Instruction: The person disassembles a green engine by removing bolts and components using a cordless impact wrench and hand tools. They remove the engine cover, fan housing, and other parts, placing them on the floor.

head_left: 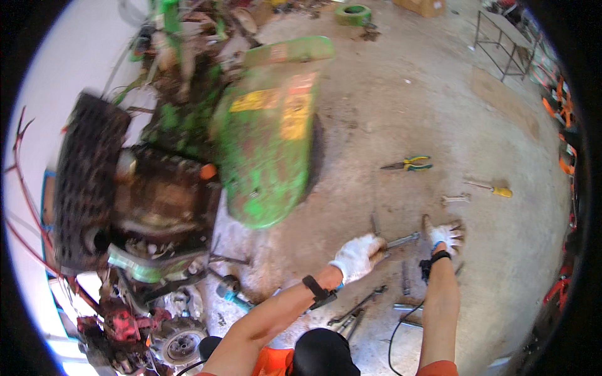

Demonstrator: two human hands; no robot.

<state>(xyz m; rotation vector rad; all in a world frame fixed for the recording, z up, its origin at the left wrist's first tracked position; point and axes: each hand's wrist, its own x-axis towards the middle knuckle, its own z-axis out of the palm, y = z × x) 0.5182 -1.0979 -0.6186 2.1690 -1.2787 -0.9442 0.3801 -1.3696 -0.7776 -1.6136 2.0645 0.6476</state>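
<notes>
My left hand (357,255), in a white glove, is closed around the end of a metal wrench (401,240) lying on the concrete floor. My right hand (444,236), also gloved, rests flat on the floor with fingers spread, just right of the wrench's far end. Both wrists wear black bands. More metal tools (357,307) lie on the floor below my left hand.
A green, muddy tiller machine (266,138) with a dark engine (163,200) and a lugged wheel (84,175) fills the left side. Pliers with green and yellow grips (409,165), a yellow-handled screwdriver (490,188) and a small spanner (454,199) lie ahead. A metal frame (501,44) stands far right.
</notes>
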